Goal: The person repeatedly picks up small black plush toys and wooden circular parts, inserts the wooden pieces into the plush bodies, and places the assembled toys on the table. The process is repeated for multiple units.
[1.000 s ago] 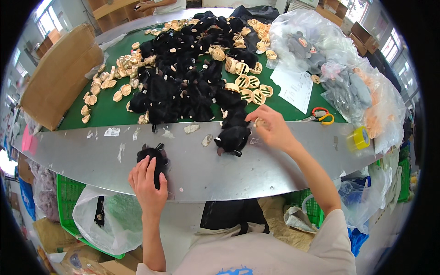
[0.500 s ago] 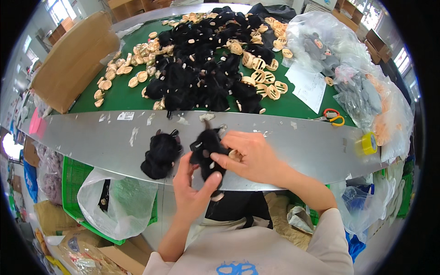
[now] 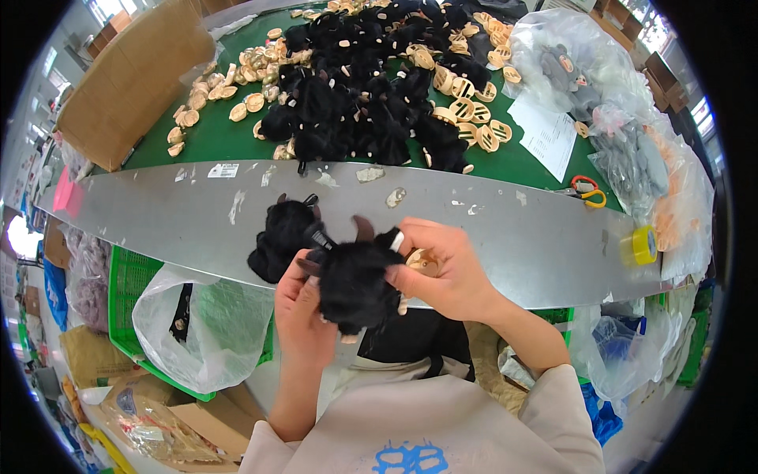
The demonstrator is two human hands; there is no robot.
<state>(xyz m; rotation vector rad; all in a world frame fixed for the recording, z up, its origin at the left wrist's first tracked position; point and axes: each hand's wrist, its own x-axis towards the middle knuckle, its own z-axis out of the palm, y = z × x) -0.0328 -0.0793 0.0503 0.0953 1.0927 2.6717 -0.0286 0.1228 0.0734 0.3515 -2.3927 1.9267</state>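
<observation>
Worktop (image 3: pixel 513 229) edge: left hand (image 3: pixel 304 312) and right hand (image 3: pixel 446 268) grips both pinch one black plush toy (image 3: pixel 355 280); second toy (image 3: pixel 280 237) beside it.

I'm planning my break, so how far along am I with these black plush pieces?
Looks done: one black plush toy lies on the grey metal ledge. In hand: the left hand and right hand both grip a second black plush with a tan disc beside it. Left: a large pile of black plush and tan discs on the green table.
</observation>
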